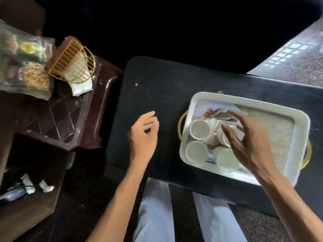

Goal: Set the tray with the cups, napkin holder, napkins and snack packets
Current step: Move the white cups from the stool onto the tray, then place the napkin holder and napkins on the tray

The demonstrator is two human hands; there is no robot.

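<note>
White small round cups (199,131) stood crowded in the left half of the white rectangular plastic tray with yellow handles (244,100), which lay on the black tabletop (157,95). The right hand (244,137) hovered over them with its fingers spread and straight, gripping nothing. The left hand (143,135) hung above the tabletop, beside the tray, with fingers loosely curled and empty.

The step seemed to be the arranging of the cups. To do it well, the right hand should set each cup upright and close to its neighbours, because the cups under the fingers looked tilted, although the blur made this uncertain. The cups should keep to the left half, so that the bare woven right half was free for the other things.

Those things lay well apart, on the dark brown plastic side table (70,119): the golden wire napkin holder (73,62), tipped on its side with folded white paper napkins (82,87) partly in and under it, and the clear printed snack packets (26,67) just beside it. The free left hand was nearer to them and seemed better for fetching.
</note>
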